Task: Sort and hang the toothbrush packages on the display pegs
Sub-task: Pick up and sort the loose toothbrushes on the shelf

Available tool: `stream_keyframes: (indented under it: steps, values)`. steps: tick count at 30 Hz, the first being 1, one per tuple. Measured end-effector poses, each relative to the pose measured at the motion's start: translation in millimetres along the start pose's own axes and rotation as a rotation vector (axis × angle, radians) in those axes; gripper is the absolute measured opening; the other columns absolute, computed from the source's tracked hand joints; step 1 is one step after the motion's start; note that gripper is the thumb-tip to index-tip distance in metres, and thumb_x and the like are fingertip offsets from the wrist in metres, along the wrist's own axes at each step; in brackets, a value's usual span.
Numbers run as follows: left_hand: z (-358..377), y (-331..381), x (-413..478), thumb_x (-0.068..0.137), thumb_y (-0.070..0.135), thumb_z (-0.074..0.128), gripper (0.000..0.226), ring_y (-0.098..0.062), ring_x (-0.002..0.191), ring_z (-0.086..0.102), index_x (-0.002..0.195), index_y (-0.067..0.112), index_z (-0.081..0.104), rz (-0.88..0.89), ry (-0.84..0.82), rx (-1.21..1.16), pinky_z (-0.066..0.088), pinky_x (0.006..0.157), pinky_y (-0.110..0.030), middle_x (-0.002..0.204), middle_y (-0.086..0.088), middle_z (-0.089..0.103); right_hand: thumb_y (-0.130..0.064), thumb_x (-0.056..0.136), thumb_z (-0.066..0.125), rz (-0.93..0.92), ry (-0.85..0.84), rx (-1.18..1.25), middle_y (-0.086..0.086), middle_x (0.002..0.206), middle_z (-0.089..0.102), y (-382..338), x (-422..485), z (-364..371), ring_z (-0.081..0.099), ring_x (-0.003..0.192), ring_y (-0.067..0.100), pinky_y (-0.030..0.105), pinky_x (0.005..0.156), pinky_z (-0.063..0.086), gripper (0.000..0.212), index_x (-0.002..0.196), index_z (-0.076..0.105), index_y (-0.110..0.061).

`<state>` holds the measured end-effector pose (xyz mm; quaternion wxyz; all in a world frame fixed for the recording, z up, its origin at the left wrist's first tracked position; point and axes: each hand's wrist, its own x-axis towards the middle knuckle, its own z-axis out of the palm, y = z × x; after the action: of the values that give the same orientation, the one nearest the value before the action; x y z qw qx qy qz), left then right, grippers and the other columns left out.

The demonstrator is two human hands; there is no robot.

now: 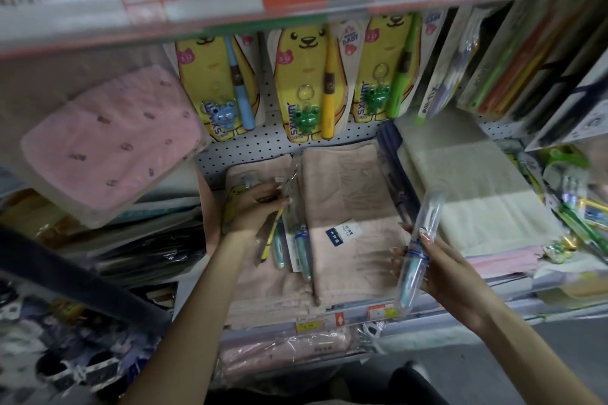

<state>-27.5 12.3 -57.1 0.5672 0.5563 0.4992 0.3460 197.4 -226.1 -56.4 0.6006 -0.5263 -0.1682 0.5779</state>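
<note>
My left hand [255, 207] grips a bundle of toothbrush packages [289, 233] over the folded beige towels [345, 194]; the bundle holds a yellow brush and clear-wrapped teal ones. My right hand [441, 266] holds a clear tube-shaped toothbrush case [416, 250], tilted, with its top pointing up and away. Three yellow bear toothbrush cards hang on pegs of the white pegboard [263, 141] above: one with a blue brush [214, 85], one with a yellow brush [306, 82], one with a green brush [385, 69].
A pink packaged towel [112, 141] leans at the left. A cream towel stack [477, 194] lies to the right, with loose toothbrush packs [572, 200] beyond it. More hanging packs [513, 56] fill the upper right. A shelf edge with price tags [329, 319] runs below my hands.
</note>
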Motion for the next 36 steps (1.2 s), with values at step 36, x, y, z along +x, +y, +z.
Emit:
stream_keyframes:
  steps: [36]
  values:
    - [346,36,-196,0.096,0.021,0.054,0.012,-0.001,0.079,0.070,0.103,0.024,0.063,-0.227,-0.538,-0.219,0.053,0.065,-0.016,0.088,0.012,0.075,-0.044,0.088,0.057,-0.262,0.236,-0.174,0.008,0.047,0.044,-72,-67,-199,0.034,0.035,0.020,0.023,0.039,0.032,0.035,0.083,0.050,-0.011]
